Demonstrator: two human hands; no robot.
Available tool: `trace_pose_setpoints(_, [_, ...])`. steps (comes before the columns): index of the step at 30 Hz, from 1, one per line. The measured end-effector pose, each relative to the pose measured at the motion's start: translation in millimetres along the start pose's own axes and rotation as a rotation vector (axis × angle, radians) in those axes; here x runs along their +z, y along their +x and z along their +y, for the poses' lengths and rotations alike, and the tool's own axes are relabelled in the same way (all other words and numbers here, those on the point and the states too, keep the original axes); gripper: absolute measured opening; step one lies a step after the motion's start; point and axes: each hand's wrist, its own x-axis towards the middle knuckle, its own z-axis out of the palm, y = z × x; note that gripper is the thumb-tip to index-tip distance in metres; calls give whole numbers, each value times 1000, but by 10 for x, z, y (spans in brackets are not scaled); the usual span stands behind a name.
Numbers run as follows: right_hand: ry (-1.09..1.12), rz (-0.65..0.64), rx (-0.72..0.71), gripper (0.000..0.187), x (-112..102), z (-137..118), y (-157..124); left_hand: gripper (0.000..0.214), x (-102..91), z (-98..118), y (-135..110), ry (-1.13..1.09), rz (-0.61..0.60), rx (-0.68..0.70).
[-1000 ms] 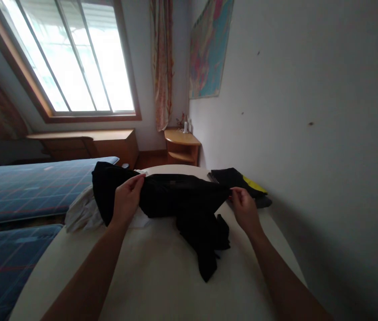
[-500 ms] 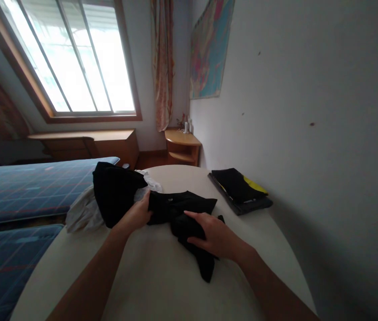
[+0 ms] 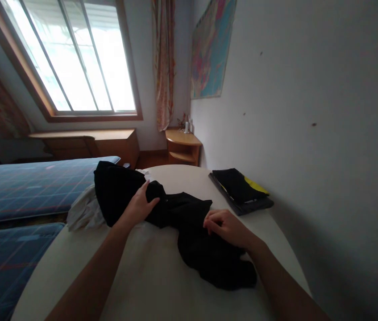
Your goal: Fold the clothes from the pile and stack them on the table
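Observation:
A crumpled black garment [image 3: 189, 223] stretches across the round table, with a small pale spot near its left part; its kind is unclear. My left hand [image 3: 139, 207] rests at the garment's left end, thumb apart from the fingers. On the right, my right hand [image 3: 227, 228] has its fingers curled at the garment's upper right, closed on the cloth. Beside my left hand another black cloth [image 3: 113, 189] lies heaped over pale grey cloth [image 3: 86, 209]. Where the two black pieces meet is hard to make out.
A folded stack of dark clothes [image 3: 240, 189] with a yellow patch lies on the cream table [image 3: 162, 285] at the right. Blue plaid mattresses [image 3: 41, 185] stand to the left. The wall [image 3: 309, 178] runs close along the right side.
The black garment has spread toward the lower right, its loose end now further right. My right hand has moved slightly right and curled its fingers. My left hand's fingers have opened apart.

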Motion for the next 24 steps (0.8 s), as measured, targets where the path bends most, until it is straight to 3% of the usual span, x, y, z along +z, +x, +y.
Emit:
trace_pose_setpoints(2, [-127, 21, 109, 41, 109, -14, 36, 83, 48, -79, -33, 63, -102, 4])
trace_pose_setpoints(6, [-399, -1, 184, 53, 315, -37, 103, 84, 28, -147, -71, 124, -190, 8])
trace_pose_setpoints(10, [-645, -9, 217, 20, 366, 3, 139, 96, -15, -132, -109, 134, -312, 30])
trace_pose_setpoints(12, [-690, -13, 250, 14, 335, 33, 135, 98, -16, -138, -129, 121, -355, 50])
trace_pose_setpoints(16, [-639, 57, 276, 17, 277, 49, 109, 78, -19, -145, -142, 98, -367, 108])
trace_pose_setpoints(21, [-618, 78, 227, 62, 399, 10, 175, 69, -77, 72, -165, -18, -429, 186])
trace_pose_setpoints(24, [-671, 41, 179, 43, 495, 2, 242, 68, -104, 263, -197, -93, -507, 230])
